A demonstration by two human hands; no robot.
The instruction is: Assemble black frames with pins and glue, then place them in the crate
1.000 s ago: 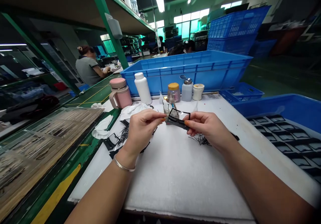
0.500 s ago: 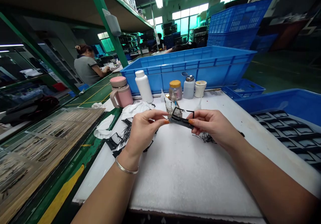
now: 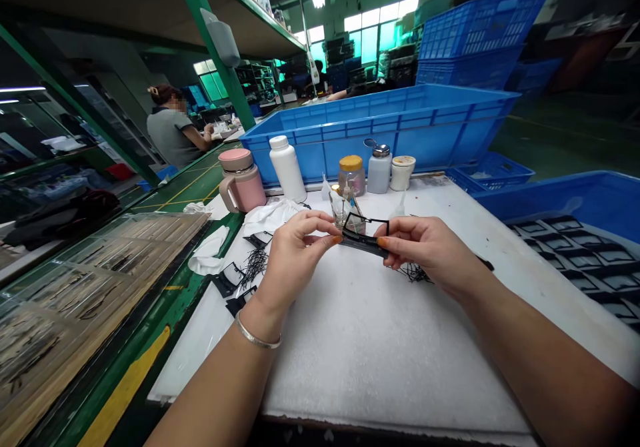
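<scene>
The black frame (image 3: 365, 245) hung crosswise between the hands above the table (image 3: 360, 340), right end pinched by the right hand (image 3: 430, 243), left end at the left hand (image 3: 297, 250), whose grip I couldn't tell.

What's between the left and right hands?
A black frame, gripped by the right hand, its other end at the fingertips of the left hand; head view.

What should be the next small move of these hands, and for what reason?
Probably, steady the left end of the black frame with the left hand. The right hand grips only the other end, while the left hand is at or very near this one; I cannot tell whether it touches.
</scene>
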